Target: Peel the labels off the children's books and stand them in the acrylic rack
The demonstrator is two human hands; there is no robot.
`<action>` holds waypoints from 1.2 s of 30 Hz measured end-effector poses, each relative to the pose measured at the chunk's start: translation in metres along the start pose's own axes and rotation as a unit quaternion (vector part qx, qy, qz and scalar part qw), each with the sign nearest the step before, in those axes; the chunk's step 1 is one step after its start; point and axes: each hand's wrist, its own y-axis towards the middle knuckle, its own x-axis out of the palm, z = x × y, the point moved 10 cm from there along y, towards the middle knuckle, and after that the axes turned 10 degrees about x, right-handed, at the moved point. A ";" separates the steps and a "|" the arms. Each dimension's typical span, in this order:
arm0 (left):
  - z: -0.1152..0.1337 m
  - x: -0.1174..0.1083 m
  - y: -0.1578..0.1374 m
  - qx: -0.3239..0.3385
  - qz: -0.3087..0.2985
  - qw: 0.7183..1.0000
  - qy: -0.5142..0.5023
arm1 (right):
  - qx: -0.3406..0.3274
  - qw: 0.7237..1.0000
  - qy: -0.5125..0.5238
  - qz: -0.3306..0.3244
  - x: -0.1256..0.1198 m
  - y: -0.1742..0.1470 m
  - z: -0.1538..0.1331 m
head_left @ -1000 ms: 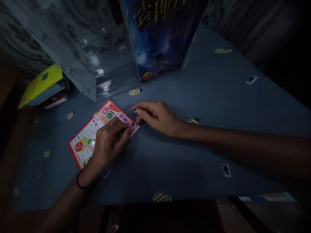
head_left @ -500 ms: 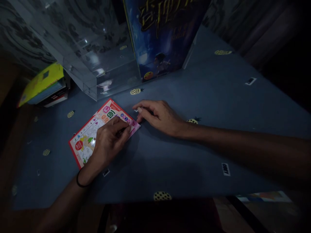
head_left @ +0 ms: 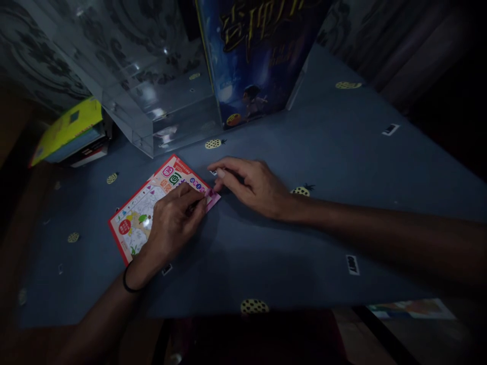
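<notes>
A thin colouring book (head_left: 140,213) with a red border, line drawings and colourful Chinese lettering lies slanted on the table. My left hand (head_left: 177,215), with a black band on its wrist, rests over the book's right part. Its thumb and forefinger are pinched together by the pink right corner; what is between them, if anything, is too dark to make out. Just right of that corner is my right hand (head_left: 247,185), thumb and forefinger apart with nothing visible between them. Its lower fingertips come close to the corner; whether they touch it I cannot tell.
Behind the colouring book stands a clear acrylic stand (head_left: 142,134), with a large dark-blue book (head_left: 253,71) upright beside it. Yellow-covered books (head_left: 70,129) lie at the back left. A grey-blue cloth with pineapple prints covers the table (head_left: 304,263), whose front edge is near me.
My left hand's fingertips have moved slightly right along the book's pink corner. My right hand has barely moved. The whole view has shifted a little.
</notes>
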 end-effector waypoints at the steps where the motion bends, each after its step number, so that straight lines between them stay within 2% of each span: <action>1: 0.000 0.000 0.000 0.002 0.002 1.000 0.000 | -0.004 1.000 -0.001 0.002 0.000 -0.001 -0.001; 15: 0.004 0.001 -0.001 0.022 -0.004 0.999 0.026 | 0.009 0.999 -0.042 -0.015 0.005 0.000 0.004; 20: 0.009 0.004 -0.003 0.045 -0.003 0.996 0.074 | 0.005 0.999 -0.032 -0.012 0.004 0.000 0.003; 23: 0.010 0.005 -0.005 0.053 -0.002 0.994 0.092 | 0.000 0.999 -0.026 -0.044 0.011 0.002 0.002; 27: 0.008 0.005 -0.005 0.047 -0.002 0.996 0.074 | -0.011 0.996 -0.033 -0.087 0.021 0.004 0.004; 36: 0.003 0.001 -0.002 0.020 0.006 1.000 0.016 | 0.000 0.996 -0.026 -0.082 0.021 0.002 0.009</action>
